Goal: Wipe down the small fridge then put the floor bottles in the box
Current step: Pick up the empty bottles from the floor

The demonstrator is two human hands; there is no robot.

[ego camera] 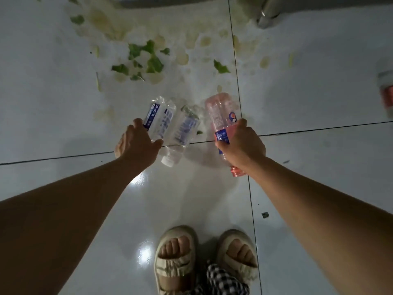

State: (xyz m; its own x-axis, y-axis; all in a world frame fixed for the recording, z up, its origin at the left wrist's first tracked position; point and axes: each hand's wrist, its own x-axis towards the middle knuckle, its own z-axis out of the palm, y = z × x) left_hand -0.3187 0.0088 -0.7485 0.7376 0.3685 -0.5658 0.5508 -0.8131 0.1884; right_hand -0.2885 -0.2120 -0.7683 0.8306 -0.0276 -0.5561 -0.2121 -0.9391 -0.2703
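2 clear bottles (170, 126) under left hand (136, 143), grip unclear; right hand (240, 143) grips 1 pink bottle (221, 116). Wet tile floor (308, 92) w/ green scraps (146, 58).

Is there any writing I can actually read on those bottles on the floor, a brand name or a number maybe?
No text can be read for certain.
Left clear bottle, under the left hand: blue and white label, print too blurred.
Second clear bottle: blue lettering, smeared, unreadable.
Pink bottle, gripped by the right hand: blue band and a round logo, too small to read.
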